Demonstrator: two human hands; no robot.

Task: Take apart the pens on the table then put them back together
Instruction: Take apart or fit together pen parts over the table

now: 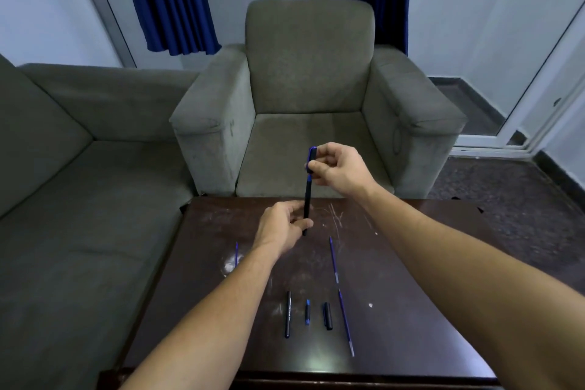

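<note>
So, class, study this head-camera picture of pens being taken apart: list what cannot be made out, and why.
Head view, black-and-blue pen: the right hand covers the cap joint, so whether the cap is loose is hidden.
Head view, thin blue refill on the dark wooden table: its near end is lost at the left forearm.
Head view, black pen barrel lying on the table: any print is too small to read.

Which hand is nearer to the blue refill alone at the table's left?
Left. The left hand holds the pen just right of the refill; the right hand pinches its top, farther away.
</note>
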